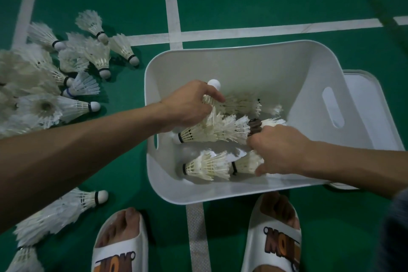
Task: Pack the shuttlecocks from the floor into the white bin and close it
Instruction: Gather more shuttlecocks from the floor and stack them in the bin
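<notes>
- floor pile (44, 86): many white feather shuttlecocks on the green floor (242, 2), far left, well apart from the bin; most have a black band by the cork, and one has a blue band.
- near-left shuttlecocks (66, 210): a few more on the floor, partly hidden under the left forearm.
- left hand (187, 104): reaches over the bin's left wall, fingers and thumb curled round the feather skirt of the upright shuttlecock (213, 84). Its white cork points up past the knuckles and the feathers point down into the bin.
- white bin (254, 66): open-topped, rounded corners, with a handle slot in the right wall. It sits on the floor across a white court line, just ahead of the feet.
- bin contents: several shuttlecocks on their sides. The stacked pair (198, 133) lies mid-bin with corks to the left. The front shuttlecock (205, 166) sits near the near wall with its cork to the left. More feathers lie further back.
- dark ribbed piece (255, 127): brown, touching the right hand's knuckles; can't tell what it is.
- right hand (280, 146): inside the bin, fingers curled down with the thumb underneath, clamped on the feathers of the lying shuttlecock (245, 164), which is just beside the front one.
- lid (375, 95): white, flat on the floor at the bin's right, partly hidden behind the bin; the bin is not closed.
- slippers (280, 238): white with orange print, at the bottom edge.
</notes>
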`<state>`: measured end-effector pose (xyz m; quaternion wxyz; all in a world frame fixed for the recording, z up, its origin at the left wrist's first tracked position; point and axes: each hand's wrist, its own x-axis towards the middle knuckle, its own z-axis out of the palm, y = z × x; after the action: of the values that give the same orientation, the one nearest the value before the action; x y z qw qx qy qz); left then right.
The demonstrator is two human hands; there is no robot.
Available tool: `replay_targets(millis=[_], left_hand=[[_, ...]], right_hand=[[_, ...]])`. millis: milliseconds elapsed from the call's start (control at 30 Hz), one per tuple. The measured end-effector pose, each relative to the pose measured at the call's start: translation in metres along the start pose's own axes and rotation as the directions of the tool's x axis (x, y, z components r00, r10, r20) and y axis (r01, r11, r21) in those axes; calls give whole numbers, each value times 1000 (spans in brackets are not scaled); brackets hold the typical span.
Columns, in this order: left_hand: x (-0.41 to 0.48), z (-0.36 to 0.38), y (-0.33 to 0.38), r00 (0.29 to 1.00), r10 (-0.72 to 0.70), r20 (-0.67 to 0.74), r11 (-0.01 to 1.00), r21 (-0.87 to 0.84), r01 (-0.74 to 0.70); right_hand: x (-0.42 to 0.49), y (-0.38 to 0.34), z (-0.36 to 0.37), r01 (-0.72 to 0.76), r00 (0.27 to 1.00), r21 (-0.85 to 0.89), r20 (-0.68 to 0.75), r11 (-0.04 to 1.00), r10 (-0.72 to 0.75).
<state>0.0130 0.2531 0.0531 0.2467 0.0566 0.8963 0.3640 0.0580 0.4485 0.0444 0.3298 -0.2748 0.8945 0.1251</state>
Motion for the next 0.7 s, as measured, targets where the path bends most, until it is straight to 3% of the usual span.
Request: replay_targets(millis=[67, 200, 467, 700], left_hand=[[1, 0, 0, 1000, -3, 3, 1000, 0, 3], [1, 0, 2, 1000, 0, 18, 1000, 1, 0], [1, 1, 2, 999, -13, 33, 1000, -23, 14], [2, 1, 2, 998, 13, 56, 999, -50, -11]], right_hand=[[0, 2, 5, -1, 999, -9, 54, 1000, 2], [11, 3, 22, -6, 995, 198, 100, 980, -14], [19, 7, 18, -46, 999, 479, 36, 877, 32], [30, -14, 24, 30, 996, 535, 59, 844, -73]])
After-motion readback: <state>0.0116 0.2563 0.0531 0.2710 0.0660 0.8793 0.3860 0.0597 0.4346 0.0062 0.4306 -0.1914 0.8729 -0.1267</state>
